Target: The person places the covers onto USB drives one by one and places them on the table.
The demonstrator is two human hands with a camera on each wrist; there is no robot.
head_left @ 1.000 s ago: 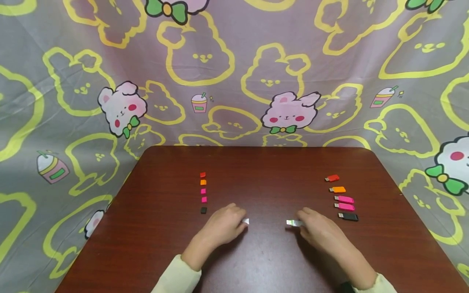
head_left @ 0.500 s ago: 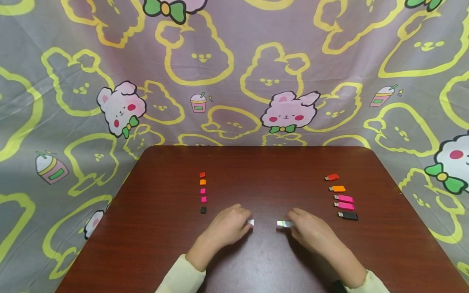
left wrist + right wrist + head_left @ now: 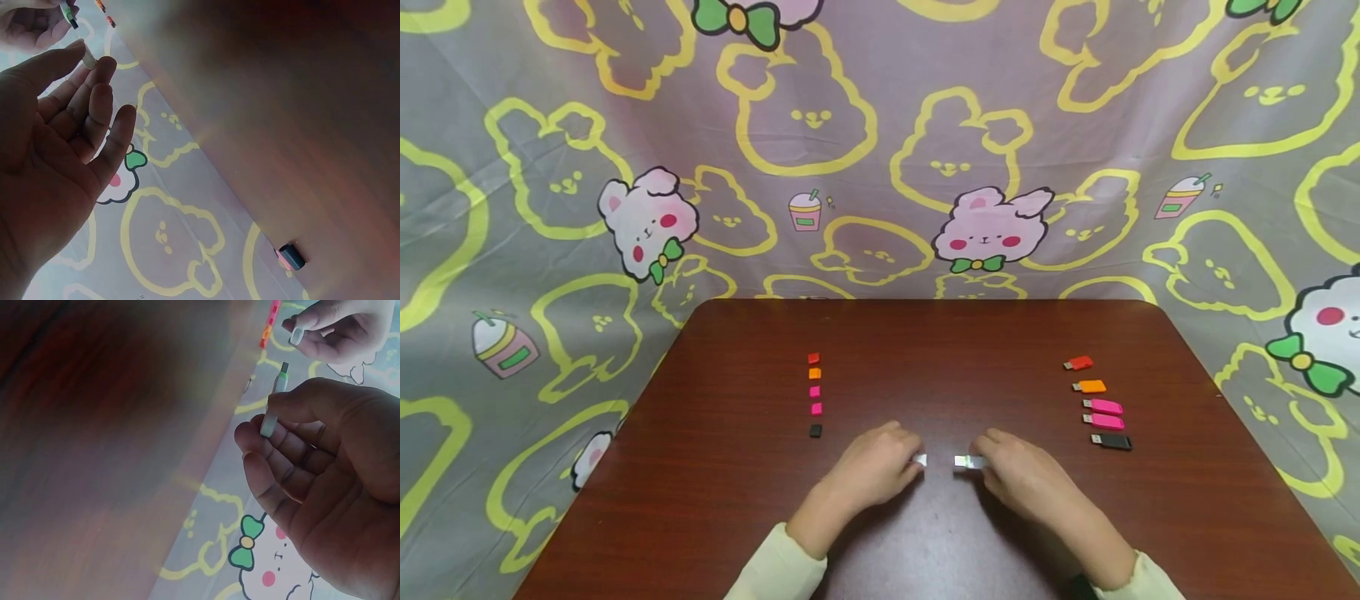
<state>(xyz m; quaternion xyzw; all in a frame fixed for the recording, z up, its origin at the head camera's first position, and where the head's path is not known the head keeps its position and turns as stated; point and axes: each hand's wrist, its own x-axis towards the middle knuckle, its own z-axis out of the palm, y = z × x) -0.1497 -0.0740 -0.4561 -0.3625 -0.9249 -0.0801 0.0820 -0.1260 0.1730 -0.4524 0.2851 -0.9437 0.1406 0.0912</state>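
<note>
Over the middle of the table, my left hand (image 3: 880,465) pinches a small white cap (image 3: 297,334) between thumb and fingertip. Facing it, my right hand (image 3: 1026,473) holds a white USB flash drive (image 3: 275,403) with a green band near its metal plug. The plug points left toward the cap, a short gap apart in the head view. The drive's rear end lies behind the fingers in the head view, but shows in the right wrist view between thumb and fingers. The remaining fingers of both hands curve loosely.
On the left stands a column of caps: red (image 3: 814,358), orange (image 3: 815,373), two pink (image 3: 816,409) and black (image 3: 816,431). On the right lie matching flash drives: red (image 3: 1079,363), orange (image 3: 1092,387), two pink (image 3: 1105,422) and black (image 3: 1114,442). A patterned cloth (image 3: 850,167) hangs behind the table (image 3: 940,350).
My hands have drawn closer together: the left has moved right with the cap, the right has moved left with the flash drive. The gap between cap and plug has narrowed.
</note>
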